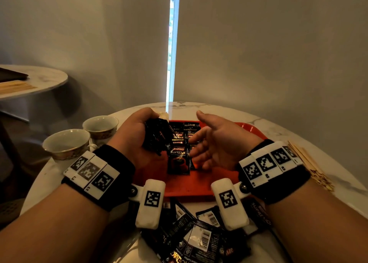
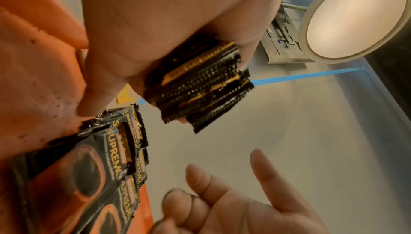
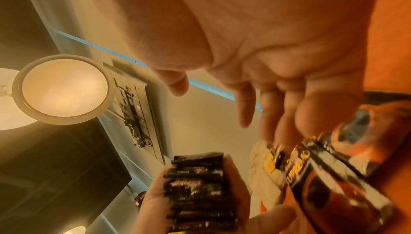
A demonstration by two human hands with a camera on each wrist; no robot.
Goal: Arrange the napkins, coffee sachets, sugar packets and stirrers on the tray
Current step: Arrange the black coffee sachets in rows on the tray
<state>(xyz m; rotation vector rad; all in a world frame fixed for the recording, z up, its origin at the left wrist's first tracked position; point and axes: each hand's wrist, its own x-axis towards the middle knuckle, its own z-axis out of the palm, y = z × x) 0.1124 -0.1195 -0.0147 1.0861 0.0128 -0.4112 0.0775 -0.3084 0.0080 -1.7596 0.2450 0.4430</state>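
Observation:
My left hand (image 1: 137,135) grips a thick stack of black coffee sachets (image 1: 157,137) above the left part of the red tray (image 1: 179,189). The same stack (image 2: 200,86) fills the left wrist view and shows as the held sachets (image 3: 198,195) low in the right wrist view. A row of overlapping coffee sachets (image 1: 179,155) lies on the tray between my hands. My right hand (image 1: 211,141) hovers just right of that row, fingers straight and relaxed, holding nothing. A loose pile of sachets (image 1: 195,236) lies on the table in front of the tray. Wooden stirrers (image 1: 310,165) lie at the right.
Two empty cups (image 1: 67,143) with patterned rims stand left of the tray on the round marble table (image 1: 298,127). A second table (image 1: 43,79) at the far left carries more stirrers (image 1: 16,86). A wall and blind rise behind.

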